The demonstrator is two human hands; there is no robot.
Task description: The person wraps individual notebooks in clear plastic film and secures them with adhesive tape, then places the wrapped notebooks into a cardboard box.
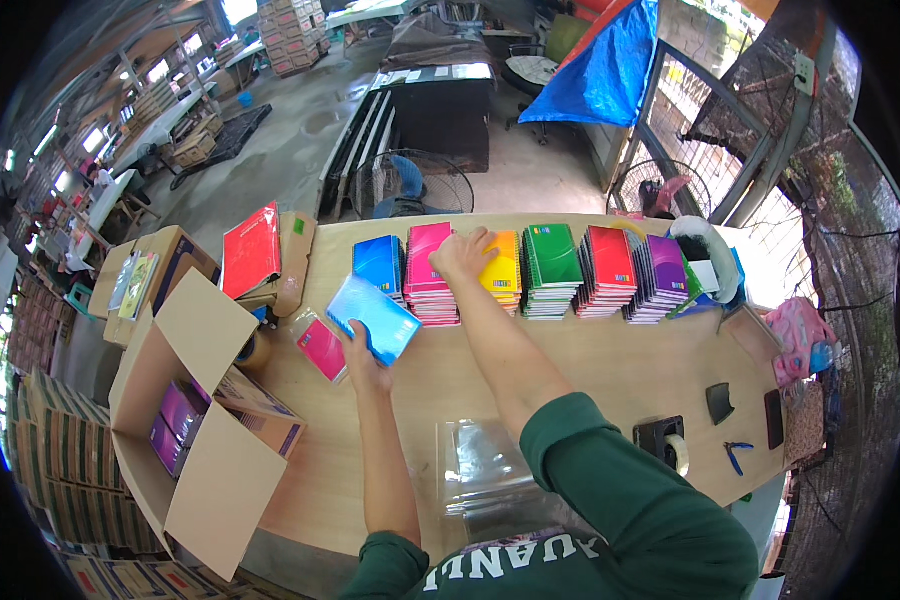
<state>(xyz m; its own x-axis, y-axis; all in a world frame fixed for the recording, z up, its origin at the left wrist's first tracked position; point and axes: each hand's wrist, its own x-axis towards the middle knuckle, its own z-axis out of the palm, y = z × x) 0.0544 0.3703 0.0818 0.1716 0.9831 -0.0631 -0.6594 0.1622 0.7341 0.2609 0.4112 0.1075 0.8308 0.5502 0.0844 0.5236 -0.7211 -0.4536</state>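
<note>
My left hand (366,362) is closed on the lower edge of a blue notebook (378,312), held tilted above the table. Beneath it lies a pink notebook in a clear plastic sleeve (322,350). My right hand (464,256) reaches across the row of spiral notebook stacks, fingers apart. It rests over the tops of the pink stack (429,290) and the yellow stack (503,278). A blue stack (375,258) stands to their left. Green (553,262), red (610,262) and purple (660,275) stacks stand to their right.
An open carton (225,488) with purple notebooks stands at left, near a red plastic-wrapped pack (252,250). Clear plastic sleeves (485,465) lie before me. At right are a tape dispenser (660,440), pliers (734,457), a phone (774,420) and a pink bag (798,340).
</note>
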